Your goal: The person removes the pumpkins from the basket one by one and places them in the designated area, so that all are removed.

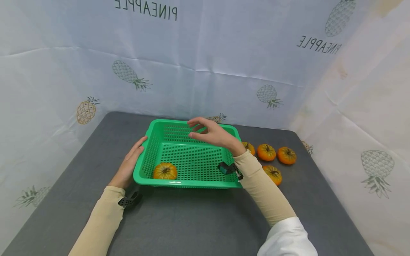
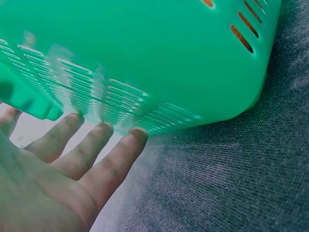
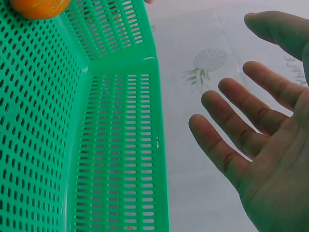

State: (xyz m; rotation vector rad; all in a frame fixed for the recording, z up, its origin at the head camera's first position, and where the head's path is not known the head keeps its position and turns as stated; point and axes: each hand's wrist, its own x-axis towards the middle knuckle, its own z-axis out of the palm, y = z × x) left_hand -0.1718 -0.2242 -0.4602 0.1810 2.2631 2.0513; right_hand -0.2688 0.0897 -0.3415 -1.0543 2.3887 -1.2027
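A green plastic basket (image 1: 198,184) with slotted walls sits on the grey table. Inside it, at the near left corner, lies one small orange pumpkin (image 1: 165,171). My left hand (image 1: 129,166) is at the basket's left side; in the left wrist view its extended fingers (image 2: 113,164) meet the slotted outer wall. Over the far right part of the basket hovers my right hand (image 1: 215,135), palm empty, fingers spread and loosely bent. The right wrist view shows that hand (image 3: 270,140) apart from the basket wall (image 3: 116,145).
To the right of the basket several more small pumpkins (image 1: 266,152) lie on the table (image 1: 179,220), one partly hidden by the right forearm. A white pineapple-print cloth (image 1: 205,42) hangs behind the table and along both sides.
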